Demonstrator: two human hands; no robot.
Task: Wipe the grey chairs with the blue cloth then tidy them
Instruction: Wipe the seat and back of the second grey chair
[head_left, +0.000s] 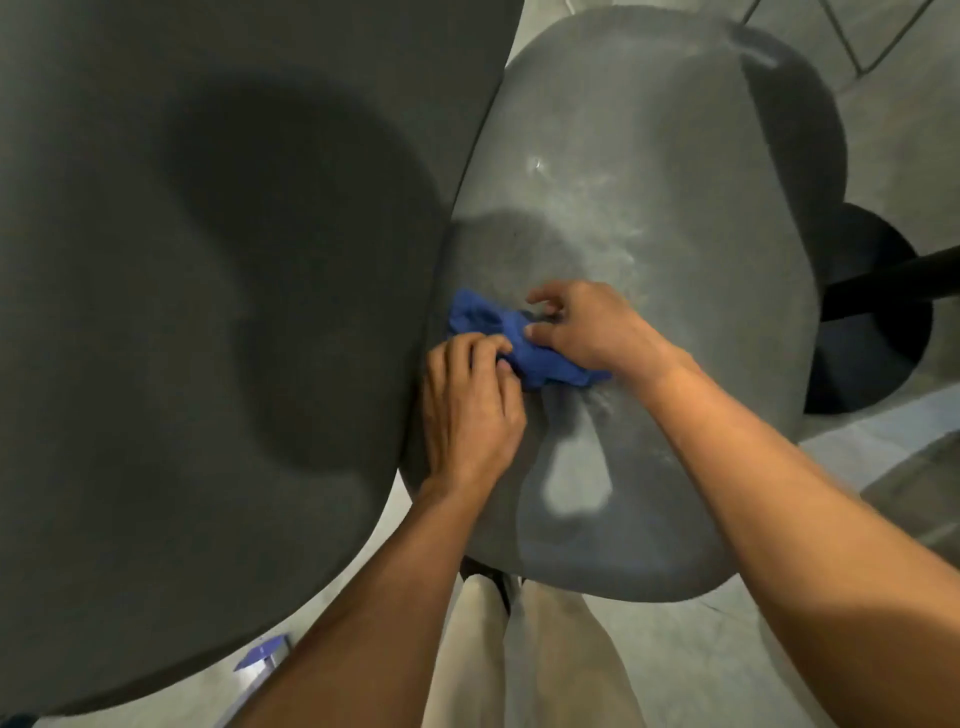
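A crumpled blue cloth (519, 345) lies on the seat of a light grey chair (649, 218) at the centre right. My left hand (470, 410) grips the cloth's near edge with curled fingers. My right hand (582, 325) pinches the cloth from the right, thumb and fingers on its top. A second, darker grey chair (208, 260) fills the left of the view, its edge touching the light chair beside the cloth. Faint streaks mark the light seat beyond my hands.
A black round base and a black bar (883, 283) stand right of the light chair. Pale tiled floor (675, 649) shows below, with my beige trouser legs (519, 649). A small blue and white object (262, 656) lies on the floor under the dark chair's edge.
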